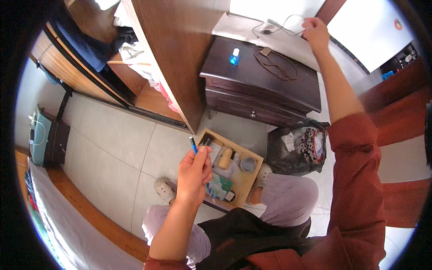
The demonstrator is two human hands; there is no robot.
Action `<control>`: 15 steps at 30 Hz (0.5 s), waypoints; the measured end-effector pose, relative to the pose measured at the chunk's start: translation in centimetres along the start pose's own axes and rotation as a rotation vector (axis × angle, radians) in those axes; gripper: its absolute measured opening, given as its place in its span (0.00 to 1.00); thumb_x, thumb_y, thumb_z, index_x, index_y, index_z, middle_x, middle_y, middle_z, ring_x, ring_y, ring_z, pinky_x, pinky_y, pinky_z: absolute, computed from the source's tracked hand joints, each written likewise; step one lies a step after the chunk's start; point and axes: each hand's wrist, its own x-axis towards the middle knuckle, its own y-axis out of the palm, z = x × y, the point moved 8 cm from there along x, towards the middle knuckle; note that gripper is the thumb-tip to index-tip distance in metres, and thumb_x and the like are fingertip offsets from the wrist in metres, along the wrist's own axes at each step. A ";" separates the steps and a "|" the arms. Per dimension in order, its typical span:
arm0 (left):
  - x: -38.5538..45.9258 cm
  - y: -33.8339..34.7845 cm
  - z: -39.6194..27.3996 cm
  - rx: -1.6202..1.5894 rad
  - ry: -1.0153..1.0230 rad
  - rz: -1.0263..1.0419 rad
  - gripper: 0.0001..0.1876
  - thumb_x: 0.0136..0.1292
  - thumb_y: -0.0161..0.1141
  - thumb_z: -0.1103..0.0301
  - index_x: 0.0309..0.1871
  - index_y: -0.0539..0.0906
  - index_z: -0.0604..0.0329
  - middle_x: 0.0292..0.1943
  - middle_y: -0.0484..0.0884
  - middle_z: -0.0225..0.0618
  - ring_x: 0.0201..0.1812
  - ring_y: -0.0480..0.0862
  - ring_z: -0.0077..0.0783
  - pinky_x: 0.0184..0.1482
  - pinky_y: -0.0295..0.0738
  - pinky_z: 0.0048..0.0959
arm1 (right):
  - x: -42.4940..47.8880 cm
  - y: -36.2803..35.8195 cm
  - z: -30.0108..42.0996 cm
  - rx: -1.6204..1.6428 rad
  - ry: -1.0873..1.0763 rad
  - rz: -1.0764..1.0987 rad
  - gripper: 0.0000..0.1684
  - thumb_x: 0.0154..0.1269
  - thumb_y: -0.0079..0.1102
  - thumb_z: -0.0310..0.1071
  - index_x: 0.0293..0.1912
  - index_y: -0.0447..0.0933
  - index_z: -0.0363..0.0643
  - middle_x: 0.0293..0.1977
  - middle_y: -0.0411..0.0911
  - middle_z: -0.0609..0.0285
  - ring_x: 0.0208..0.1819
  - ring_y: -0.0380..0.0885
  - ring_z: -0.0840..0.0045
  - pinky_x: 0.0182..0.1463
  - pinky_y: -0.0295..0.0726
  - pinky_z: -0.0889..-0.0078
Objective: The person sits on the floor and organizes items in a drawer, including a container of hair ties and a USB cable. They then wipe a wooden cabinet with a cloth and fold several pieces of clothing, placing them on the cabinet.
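My left hand (194,172) is closed around a blue pencil (193,144), whose end sticks up above the thumb. Below that hand, a shallow wooden drawer (258,168) on the floor between my feet holds a tan bottle (225,158), a round grey container (248,164), a green packet (221,185) and other small items. My right hand (315,30) is raised at the upper right with its fingers bent, by a thin cable (290,33) near the wall; whether it grips the cable cannot be told.
A dark wooden nightstand (216,81) bears a small blue bottle (235,58) and a brown strap (278,72). Beside it stands a black plastic bag (280,162) with rubbish. An open wardrobe (175,50) with clothes is at the left, and a bed edge (98,226) at the lower left.
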 end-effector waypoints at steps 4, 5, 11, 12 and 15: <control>-1.3 0.7 -0.2 0.220 0.044 -0.009 0.10 0.64 0.49 0.65 0.43 0.73 0.60 0.20 0.68 0.23 0.13 0.58 0.12 0.13 0.48 0.14 | -0.8 -7.6 6.4 0.698 0.231 0.045 0.09 0.61 0.51 0.30 0.38 0.74 0.35 0.28 0.75 0.63 0.23 0.69 0.85 0.31 0.73 0.82; -1.4 1.2 0.0 0.260 0.054 0.022 0.11 0.63 0.50 0.65 0.44 0.74 0.60 0.21 0.69 0.23 0.13 0.58 0.11 0.12 0.48 0.14 | -0.6 -10.2 7.9 0.796 0.178 0.086 0.09 0.62 0.51 0.31 0.38 0.74 0.35 0.29 0.75 0.63 0.24 0.69 0.85 0.33 0.73 0.82; -2.3 2.7 3.4 0.401 0.001 0.195 0.15 0.63 0.50 0.64 0.50 0.72 0.60 0.29 0.77 0.30 0.14 0.57 0.10 0.13 0.49 0.12 | -5.3 -20.1 19.5 1.075 0.233 0.135 0.07 0.61 0.50 0.29 0.39 0.68 0.36 0.25 0.71 0.64 0.22 0.67 0.84 0.28 0.69 0.83; -2.6 3.2 4.1 0.403 -0.007 0.239 0.16 0.64 0.50 0.63 0.51 0.72 0.60 0.32 0.78 0.31 0.14 0.57 0.10 0.13 0.49 0.12 | -6.2 -21.1 21.0 1.149 0.250 0.184 0.06 0.61 0.50 0.28 0.38 0.68 0.36 0.25 0.71 0.65 0.22 0.68 0.85 0.27 0.70 0.83; -5.5 5.3 7.6 0.274 -0.209 0.459 0.21 0.65 0.47 0.55 0.53 0.69 0.61 0.43 0.78 0.38 0.13 0.56 0.10 0.13 0.50 0.12 | -10.5 -22.1 24.5 1.252 0.331 0.292 0.05 0.62 0.49 0.28 0.36 0.68 0.36 0.23 0.70 0.65 0.21 0.67 0.84 0.26 0.69 0.83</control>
